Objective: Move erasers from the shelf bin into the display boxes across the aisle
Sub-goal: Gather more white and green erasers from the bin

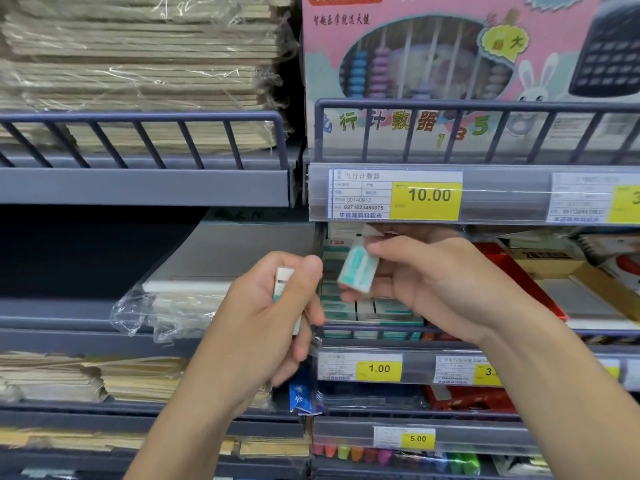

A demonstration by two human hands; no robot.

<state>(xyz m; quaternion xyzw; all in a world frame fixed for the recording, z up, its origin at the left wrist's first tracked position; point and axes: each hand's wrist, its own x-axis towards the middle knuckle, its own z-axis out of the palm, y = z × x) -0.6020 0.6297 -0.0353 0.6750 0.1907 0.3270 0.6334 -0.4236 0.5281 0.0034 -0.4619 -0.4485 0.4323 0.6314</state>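
**Eraser pinched in each hand, in front of the shelf bin**

One teal-and-white eraser point(358, 270) is pinched by the right hand point(436, 282): thumb on the upper end, fingertips under the lower end. Its long axis is tilted, upper end leaning right and toward the shelf, printed face turned to the camera. It is held just above and in front of the bin of erasers point(367, 311).

A second eraser point(282, 289) is gripped in the left hand point(273, 313), thumb pressed along its front, fingers curled round the back. Only a narrow white-and-teal edge is seen; long axis roughly upright. More pieces may be held in that fist, cannot be told.

Edges and room: the bin is boxed in by the price rail point(485, 195) close above and a thin wire front rail point(374, 329) below, so the opening is shallow. To the right it is bordered by a red tray point(526, 271). To the left, a dark open shelf bay point(86, 254) with wrapped paper stacks point(180, 299).

Hidden: the bin's middle and right part is covered by the right hand; rows of teal erasers are seen only at the left and front. Eraser print is too blurred to be read. A "1.00" tag point(379, 368) sits below the bin. Display boxes are not made out.
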